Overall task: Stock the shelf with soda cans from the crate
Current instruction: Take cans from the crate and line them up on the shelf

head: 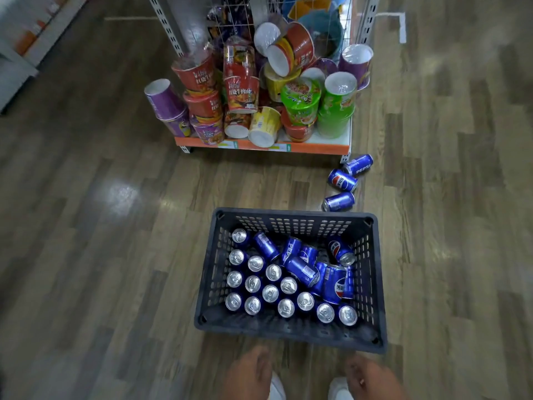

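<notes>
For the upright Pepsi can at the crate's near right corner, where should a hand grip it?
Grip the Pepsi can around its upper sidewall, coming straight down. It stands upright, lid up; the crate walls block side approaches.

One head-worn camera looks steeply down from standing height, facing the low orange-edged shelf (259, 147), with the dark slotted plastic crate (288, 333) close underfoot on the wood-plank floor (101, 226).

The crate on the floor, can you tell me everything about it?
The crate is dark, looks like plastic, with slotted walls and an open top. It sits flat on the wooden floor, just ahead of both hands. Inside are blue Pepsi cans: many stand upright on the left and along the near wall, others lie jumbled on the right. Nothing is gripping it.
</notes>
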